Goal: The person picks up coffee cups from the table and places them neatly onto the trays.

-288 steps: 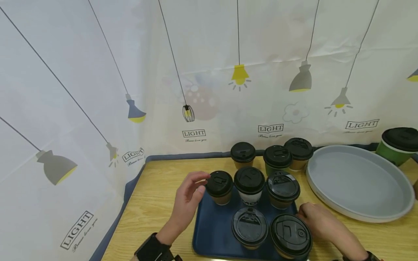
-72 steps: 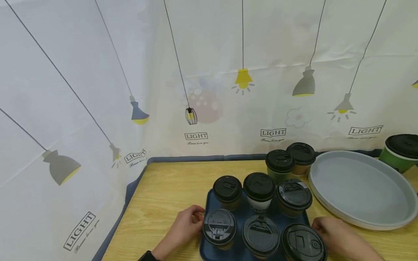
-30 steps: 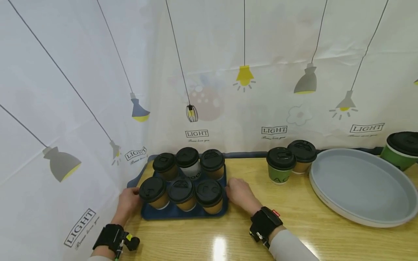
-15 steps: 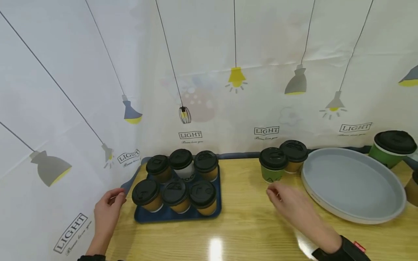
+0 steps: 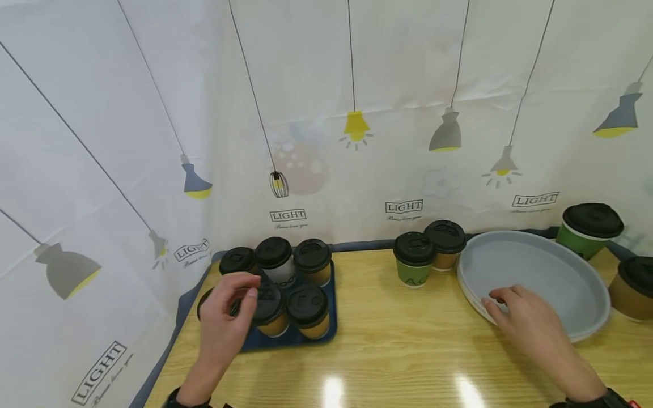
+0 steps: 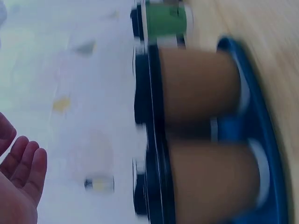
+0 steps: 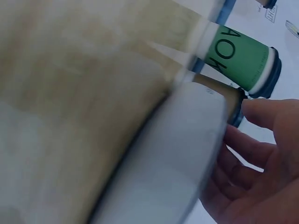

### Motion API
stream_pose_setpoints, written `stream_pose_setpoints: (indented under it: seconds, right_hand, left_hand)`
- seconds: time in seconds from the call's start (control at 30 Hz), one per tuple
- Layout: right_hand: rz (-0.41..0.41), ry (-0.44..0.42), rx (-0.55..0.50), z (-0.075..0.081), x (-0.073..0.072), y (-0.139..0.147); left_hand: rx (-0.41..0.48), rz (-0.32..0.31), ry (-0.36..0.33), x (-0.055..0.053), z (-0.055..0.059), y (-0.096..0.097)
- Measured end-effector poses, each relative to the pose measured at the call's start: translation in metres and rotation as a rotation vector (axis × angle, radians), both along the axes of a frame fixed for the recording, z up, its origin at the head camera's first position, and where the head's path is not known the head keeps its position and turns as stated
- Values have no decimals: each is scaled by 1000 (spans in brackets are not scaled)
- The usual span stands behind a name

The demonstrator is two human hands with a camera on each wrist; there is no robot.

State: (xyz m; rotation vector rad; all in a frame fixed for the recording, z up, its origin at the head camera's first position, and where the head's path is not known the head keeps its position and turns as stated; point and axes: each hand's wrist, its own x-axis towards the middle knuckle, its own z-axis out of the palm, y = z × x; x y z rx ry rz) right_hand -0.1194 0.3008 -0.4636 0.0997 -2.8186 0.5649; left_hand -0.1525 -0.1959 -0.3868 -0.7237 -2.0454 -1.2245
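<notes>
My left hand (image 5: pixel 224 317) hovers over the front left of a blue tray (image 5: pixel 333 314), its fingers loosely bent around nothing. Several paper coffee cups (image 5: pixel 309 310) with black lids stand upright on that tray in two rows; the hand partly hides the left ones. In the left wrist view, two brown cups (image 6: pixel 205 88) appear close up and blurred. My right hand (image 5: pixel 530 323) hangs over the left rim of a round grey tray (image 5: pixel 535 266), fingers slightly bent and holding nothing. The right wrist view has the fingers beside the round tray's side wall (image 7: pixel 173 144); contact is unclear.
A green cup (image 5: pixel 414 266) and a brown cup (image 5: pixel 446 249) stand near the back edge, left of the round tray. A larger green cup (image 5: pixel 586 232) is behind it, a brown cup (image 5: pixel 632 289) to its right. A printed cloth (image 5: pixel 326 141) hangs behind the wooden table (image 5: pixel 388 340).
One back cup was added to the blue tray. Both hands slid that tray to the back left and released it. Since then both hands have moved right, the right reaching the round tray.
</notes>
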Motion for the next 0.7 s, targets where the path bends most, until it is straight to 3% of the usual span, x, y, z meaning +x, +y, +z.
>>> stream_pose_setpoints:
  seconds: [0.07,0.2,0.27,0.33,0.47,0.7]
  right_hand:
    - [3,-31,-10,-5,1,3]
    - [11,-54,-38,-12,2,5]
    - [12,-61,-45,-13,1,4]
    - [8,-74,-46,-13,1,4]
    - [10,-97,-40,-11,2,3]
    - [59,-171,-21,-5,10,-11]
  left_hand:
    - [3,-112,-52,3,-3,23]
    - [37,-306,-285,12,-16,70]
    - [41,-366,-391,15,-24,90]
    - [16,-391,-482,15,-31,108]
    - [-44,-421,-598,13,-42,133]
    - [-86,-393,-656,7,-56,150]
